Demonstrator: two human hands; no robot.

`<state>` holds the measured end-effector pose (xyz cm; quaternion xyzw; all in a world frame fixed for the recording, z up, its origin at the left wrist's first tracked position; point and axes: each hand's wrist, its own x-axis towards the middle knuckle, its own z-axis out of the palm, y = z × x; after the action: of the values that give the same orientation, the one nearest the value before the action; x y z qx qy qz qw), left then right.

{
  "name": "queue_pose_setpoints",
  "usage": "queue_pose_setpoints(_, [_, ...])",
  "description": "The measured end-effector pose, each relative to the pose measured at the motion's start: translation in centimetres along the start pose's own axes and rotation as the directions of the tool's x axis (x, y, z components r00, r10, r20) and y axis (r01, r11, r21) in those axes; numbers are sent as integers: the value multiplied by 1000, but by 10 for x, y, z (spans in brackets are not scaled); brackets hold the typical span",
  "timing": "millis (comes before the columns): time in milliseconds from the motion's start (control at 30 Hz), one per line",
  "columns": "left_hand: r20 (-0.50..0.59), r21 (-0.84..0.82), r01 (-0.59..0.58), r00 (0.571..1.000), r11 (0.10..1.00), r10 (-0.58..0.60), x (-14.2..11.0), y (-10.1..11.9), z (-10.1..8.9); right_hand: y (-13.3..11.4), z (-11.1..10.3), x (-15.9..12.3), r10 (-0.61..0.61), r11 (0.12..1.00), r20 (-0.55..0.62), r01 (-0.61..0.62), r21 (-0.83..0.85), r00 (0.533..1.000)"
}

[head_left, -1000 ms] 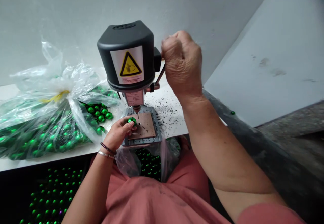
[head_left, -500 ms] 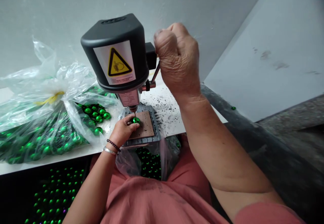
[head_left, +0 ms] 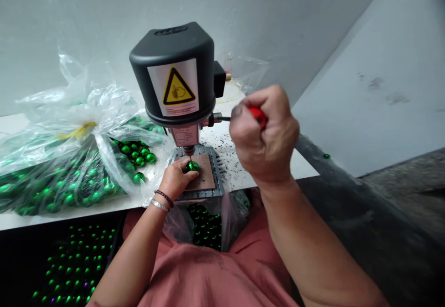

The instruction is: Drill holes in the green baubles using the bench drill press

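Note:
My left hand point(head_left: 177, 176) pinches a shiny green ball point(head_left: 192, 166) between thumb and fingers on a brown board point(head_left: 205, 177). The board lies on the grey base point(head_left: 218, 189) of a small drill press point(head_left: 174, 80) with a black motor cover. Its thin drill bit point(head_left: 190, 157) points down at the ball's top; whether it has entered the ball I cannot tell. To the right of the press, my right hand point(head_left: 266, 135) is wrapped around the red knob point(head_left: 257, 116) of the feed lever.
At left, a clear plastic bag point(head_left: 100, 145), tied with a yellow strip, holds many green balls. More balls sit in a dark tray point(head_left: 74, 265) below the table. Another plastic bag point(head_left: 236, 209) with balls hangs at my lap. Dark shavings point(head_left: 227, 163) litter the white table point(head_left: 306, 166).
My right hand has come down and slightly outward with the lever, and the red knob now shows. My left hand still holds the ball under the bit. The whole view has shifted a little.

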<state>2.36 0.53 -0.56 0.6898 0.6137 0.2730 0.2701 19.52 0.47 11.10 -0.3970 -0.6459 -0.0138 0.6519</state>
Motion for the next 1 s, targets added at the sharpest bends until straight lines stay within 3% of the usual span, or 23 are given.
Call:
queue_pose_setpoints(133, [10,-5,11,1000,1000,-11,0,0,1,6,-3,-29,-70,996,-15,70,-52,997])
queue_pose_setpoints(333, [-36,-40,42,998,998,-44,-1,3,1,13,1,-44,-76,995,-42,73,-70,996])
queue_pose_setpoints(567, [-72,-78,40,996,996,-46,-2,-1,3,32,8,-78,-76,994,-19,77,81,997])
queue_pose_setpoints(667, [-57,-59,34,998,998,-37,-3,-1,4,22,7,-61,-47,997,-57,51,60,997])
queue_pose_setpoints(767, [-54,-37,65,996,997,-67,-4,2,3,5,9,-20,1,1000,-128,-4,-26,992])
queue_pose_setpoints(867, [-57,-60,99,993,993,-102,-12,5,0,-4,14,20,72,997,-86,-71,10,994])
queue_pose_setpoints(933, [14,-121,107,994,987,-106,-22,7,-5,-4,17,35,139,990,-25,-138,40,990])
queue_pose_setpoints(1000, [186,-225,110,980,968,-68,-34,8,-12,-1,20,40,187,980,11,-188,68,982])
